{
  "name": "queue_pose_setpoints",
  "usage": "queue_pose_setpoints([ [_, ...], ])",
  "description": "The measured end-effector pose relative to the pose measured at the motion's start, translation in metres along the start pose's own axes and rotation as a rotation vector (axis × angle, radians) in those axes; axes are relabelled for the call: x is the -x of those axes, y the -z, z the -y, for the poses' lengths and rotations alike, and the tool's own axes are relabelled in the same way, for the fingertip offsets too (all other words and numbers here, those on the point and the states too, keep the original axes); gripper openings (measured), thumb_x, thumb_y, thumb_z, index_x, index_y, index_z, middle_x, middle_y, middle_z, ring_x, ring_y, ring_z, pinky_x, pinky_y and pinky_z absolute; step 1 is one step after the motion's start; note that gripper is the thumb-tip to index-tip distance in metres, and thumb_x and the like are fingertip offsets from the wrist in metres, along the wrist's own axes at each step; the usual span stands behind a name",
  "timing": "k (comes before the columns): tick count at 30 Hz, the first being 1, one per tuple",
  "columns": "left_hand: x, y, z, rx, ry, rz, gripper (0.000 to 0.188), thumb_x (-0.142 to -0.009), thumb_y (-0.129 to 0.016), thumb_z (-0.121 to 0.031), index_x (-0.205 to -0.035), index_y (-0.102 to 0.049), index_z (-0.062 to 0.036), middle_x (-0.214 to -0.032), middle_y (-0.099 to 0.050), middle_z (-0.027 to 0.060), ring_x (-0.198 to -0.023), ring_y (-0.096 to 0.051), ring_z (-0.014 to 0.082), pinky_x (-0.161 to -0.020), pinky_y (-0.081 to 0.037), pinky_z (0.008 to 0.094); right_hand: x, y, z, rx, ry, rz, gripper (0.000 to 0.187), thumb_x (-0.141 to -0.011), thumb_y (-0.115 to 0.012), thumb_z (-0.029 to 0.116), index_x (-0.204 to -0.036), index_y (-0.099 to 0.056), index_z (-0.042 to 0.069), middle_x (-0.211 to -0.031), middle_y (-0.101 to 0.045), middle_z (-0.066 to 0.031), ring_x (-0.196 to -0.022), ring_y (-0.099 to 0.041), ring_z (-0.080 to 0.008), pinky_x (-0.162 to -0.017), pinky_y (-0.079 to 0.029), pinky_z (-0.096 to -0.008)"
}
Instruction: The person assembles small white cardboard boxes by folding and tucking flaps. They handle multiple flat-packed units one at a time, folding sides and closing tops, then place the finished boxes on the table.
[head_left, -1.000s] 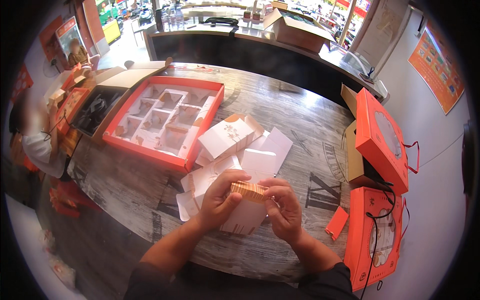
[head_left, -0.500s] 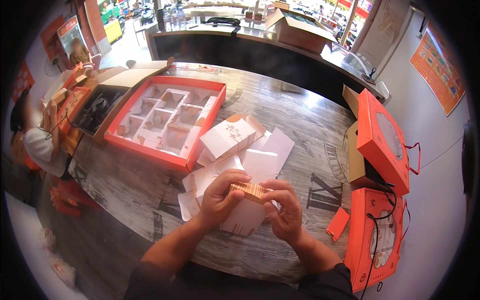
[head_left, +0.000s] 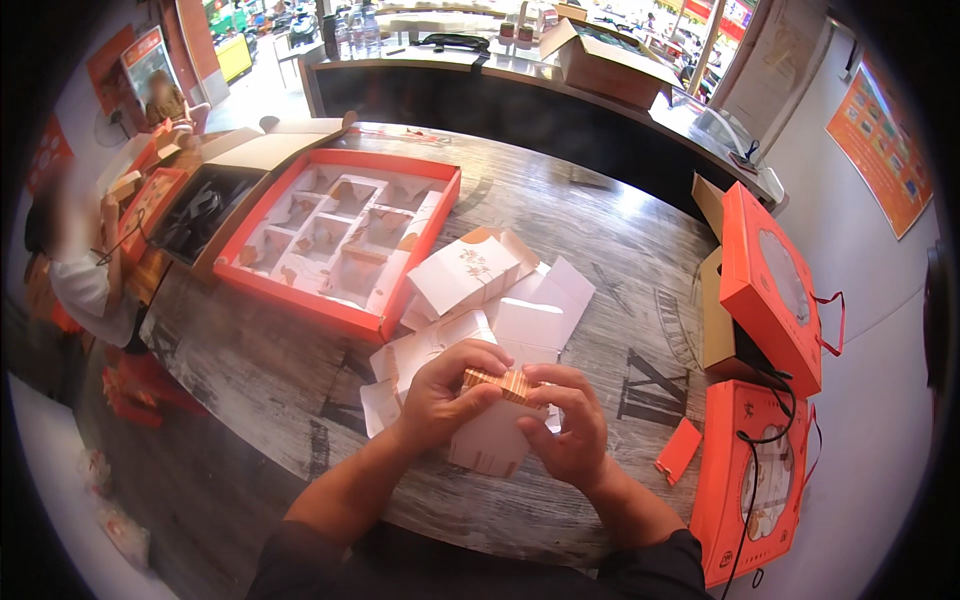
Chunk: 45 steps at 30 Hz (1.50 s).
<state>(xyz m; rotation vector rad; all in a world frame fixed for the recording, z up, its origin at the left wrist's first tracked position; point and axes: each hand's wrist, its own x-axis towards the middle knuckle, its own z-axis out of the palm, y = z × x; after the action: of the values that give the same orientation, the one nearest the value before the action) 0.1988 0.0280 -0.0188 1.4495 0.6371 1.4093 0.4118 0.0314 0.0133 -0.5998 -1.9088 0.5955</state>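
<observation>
Tabletop (head_left: pixel 600 230): round, weathered grey wood, fills the centre of view. Behind it at 12 o'clock a dark counter (head_left: pixel 520 100) with an open cardboard box (head_left: pixel 610 65); beyond that a bright shop interior. A seated person (head_left: pixel 80 260) at 9 o'clock.

Red tray (head_left: pixel 340 240) at 10 o'clock: divided into compartments, most appear unfilled as far as the view shows. Orange gift boxes (head_left: pixel 775 285) with cord handles at 3 to 4 o'clock, one upright, one flat.

Flat white cartons (head_left: pixel 545 310) lie scattered at centre; one folded white box (head_left: pixel 465 275) rests on them at 11 o'clock of the hands.

Small box (head_left: pixel 490 440) at 6 o'clock, just above the tabletop edge, its orange striped flap (head_left: pixel 505 383) up. Left hand (head_left: pixel 445 390) grips its left side; right hand (head_left: pixel 570 425) curls around its right, fingers at the flap. Judgement: one box folded, one being closed, several flats left.
</observation>
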Motion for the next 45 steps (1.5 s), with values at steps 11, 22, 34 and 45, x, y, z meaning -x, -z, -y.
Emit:
queue_pose_setpoints([
  [11, -0.001, -0.001, -0.006, 0.198, 0.051, 0.075, 0.015, -0.104, -0.062, -0.012, -0.115, -0.067, -0.0037, -0.123, -0.063, 0.0094, -0.117, -0.058, 0.016, -0.102, -0.045, 0.0311, -0.001, 0.001, 0.003, -0.004, 0.051, 0.021, 0.03, -0.089, -0.07, 0.001, -0.12, -0.069, 0.003, -0.121, -0.067, -0.018, -0.115, -0.065, -0.0376, -0.099, -0.054, -0.0462],
  [22, 0.002, -0.004, -0.003, 0.194, 0.092, 0.042, 0.019, -0.104, -0.058, -0.012, -0.115, -0.067, -0.0006, -0.127, -0.064, 0.0151, -0.12, -0.06, 0.0213, -0.104, -0.046, 0.0366, -0.002, 0.0, 0.002, 0.04, 0.092, 0.037, 0.022, -0.092, -0.07, 0.006, -0.114, -0.068, 0.004, -0.119, -0.067, -0.0166, -0.113, -0.066, -0.0372, -0.098, -0.054, -0.0448],
  [34, 0.004, -0.004, -0.007, 0.034, -0.019, 0.128, 0.045, -0.101, -0.067, -0.033, -0.133, -0.061, -0.0021, -0.132, -0.062, 0.0154, -0.125, -0.058, 0.0256, -0.106, -0.045, 0.0371, 0.006, 0.005, 0.002, -0.314, -0.262, -0.092, 0.013, -0.101, -0.061, 0.007, -0.11, -0.064, -0.001, -0.117, -0.066, -0.0169, -0.107, -0.064, -0.0228, -0.094, -0.051, -0.0351],
  [45, -0.006, -0.007, -0.021, -0.271, -0.255, 0.197, 0.095, -0.074, -0.092, -0.039, -0.15, -0.045, -0.006, -0.152, -0.044, 0.0177, -0.14, -0.047, 0.0307, -0.108, -0.044, 0.0412, 0.002, 0.013, -0.004, -0.782, -0.816, -0.24, 0.029, -0.11, -0.051, 0.025, -0.119, -0.063, -0.001, -0.108, -0.068, -0.0083, -0.095, -0.062, -0.0111, -0.083, -0.051, -0.0228],
])
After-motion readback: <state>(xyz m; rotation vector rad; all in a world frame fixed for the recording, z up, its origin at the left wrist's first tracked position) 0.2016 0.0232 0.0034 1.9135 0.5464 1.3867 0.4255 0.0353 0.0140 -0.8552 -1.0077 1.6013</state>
